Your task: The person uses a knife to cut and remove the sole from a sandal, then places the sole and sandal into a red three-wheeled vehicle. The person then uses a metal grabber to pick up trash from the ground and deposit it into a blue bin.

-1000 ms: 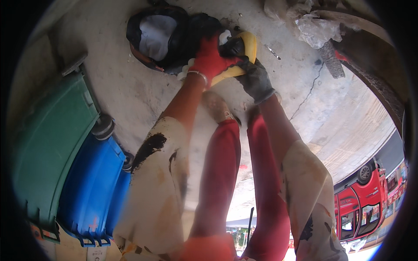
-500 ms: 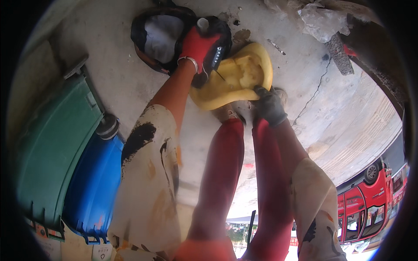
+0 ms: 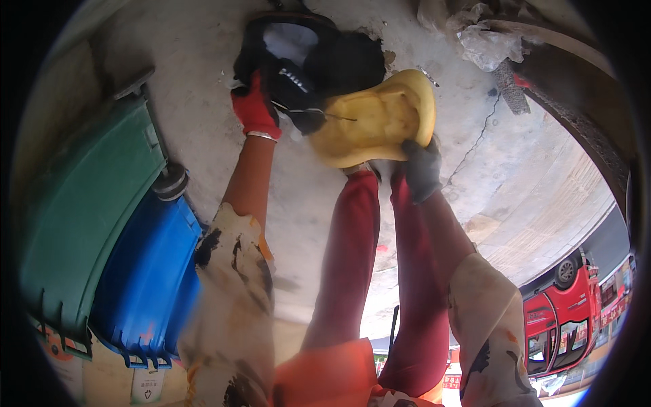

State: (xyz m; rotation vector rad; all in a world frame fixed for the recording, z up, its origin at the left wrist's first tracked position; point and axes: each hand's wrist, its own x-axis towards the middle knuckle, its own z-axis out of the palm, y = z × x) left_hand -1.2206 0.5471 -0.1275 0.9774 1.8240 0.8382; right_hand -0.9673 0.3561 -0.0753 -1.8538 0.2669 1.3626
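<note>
Yellow shell: an oval, shallow, smooth-looking yellow shell (image 3: 380,122) with a hollowed, stained inside, hollow side up over the concrete floor (image 3: 542,183), in front of the person's shoes.
Handling: probably light for its size and fairly stiff, perhaps moulded plastic or foam; a smooth rim could slide against a glove; it does not look fragile.
Where to hold: the thick rolled rim, best at two opposite ends, since the hollow offers little to pinch.
Right grip: the right hand in a dark grey glove (image 3: 422,173), fingers closed on the shell's near right rim.
Left grip: the left hand in a red glove (image 3: 256,107), left of the shell, apparently clasping a limp black piece with a row of pale dots (image 3: 293,80); its fingertips are hidden.
Cord: a thin cord (image 3: 308,110) runs from the black piece over the shell's left part.
Beyond the shell, to its left: a soft-looking black bundle with a pale grey lining (image 3: 291,39).
Beyond the shell, to its right: crumpled clear plastic sheeting (image 3: 488,46), a rough grey strip (image 3: 512,88).
Count: one shell, one cord, one bundle, one strip, two gloves.
Farther out: left of the shell, one green plastic bin (image 3: 88,210) and at least one blue plastic bin (image 3: 146,271); lower right of it, one red vehicle (image 3: 566,305).
</note>
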